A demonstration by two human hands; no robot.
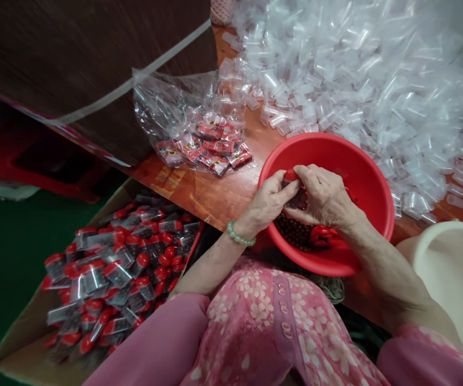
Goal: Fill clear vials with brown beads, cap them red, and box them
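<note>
Both hands are together over a red plastic basin (328, 147). Between them is a small clear plastic container (295, 199) with a red cap (291, 175) and dark contents. My left hand (269, 198), with a green bead bracelet at the wrist, pinches it from the left. My right hand (323, 195) curls round it from the right, its fingertips by the cap. Below, in the basin, lie many small dark brown balls (293, 233) and several red caps (328, 236), partly covered by the right hand and forearm.
A large heap of clear empty containers (336, 80) covers the back of the wooden table (223, 198). Red packets (215, 145) lie in a clear bag. A cardboard box (22, 340) at lower left holds many capped containers (110, 273). A cream-coloured tub (448, 257) stands at right.
</note>
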